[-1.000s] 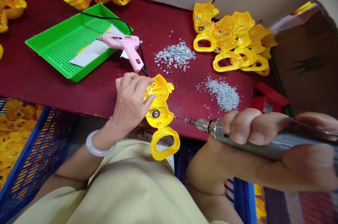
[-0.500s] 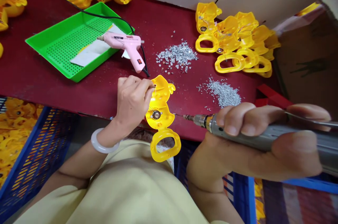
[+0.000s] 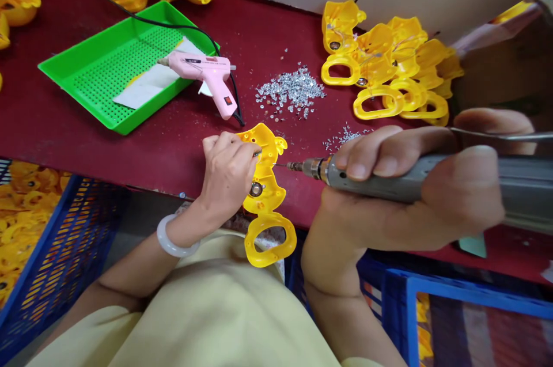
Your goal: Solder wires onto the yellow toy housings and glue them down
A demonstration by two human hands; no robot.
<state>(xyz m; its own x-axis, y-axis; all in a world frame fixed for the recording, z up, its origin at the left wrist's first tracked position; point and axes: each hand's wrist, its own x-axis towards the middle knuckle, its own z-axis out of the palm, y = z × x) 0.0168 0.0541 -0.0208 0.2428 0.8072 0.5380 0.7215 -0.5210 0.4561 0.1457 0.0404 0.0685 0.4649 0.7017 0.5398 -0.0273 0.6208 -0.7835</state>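
A yellow plastic toy shell (image 3: 264, 197) lies open side up at the table's front edge, its oval ring handle (image 3: 250, 246) hanging over the edge. A round metal-rimmed part (image 3: 256, 189) sits inside it. Over the shell's left side, my left hand (image 3: 228, 171) is closed in a pinch; a small dark thing shows at its fingertips, too small to name. My right hand (image 3: 401, 182) grips a grey electric screwdriver (image 3: 389, 180), whose thin bit points left at the shell's right edge. Whether the bit touches the shell, I cannot tell.
A pink glue gun (image 3: 211, 73) leans on a green perforated tray (image 3: 86, 96). Behind the shell lie a pile of washer-like metal pieces (image 3: 291, 90) and small screws (image 3: 343, 137). More yellow shells (image 3: 375, 56) are stacked at right. Blue crates (image 3: 82, 229) stand below the table.
My right hand has moved the screwdriver up and left, its bit now higher along the shell. My left hand has shifted right and slightly down over the shell.
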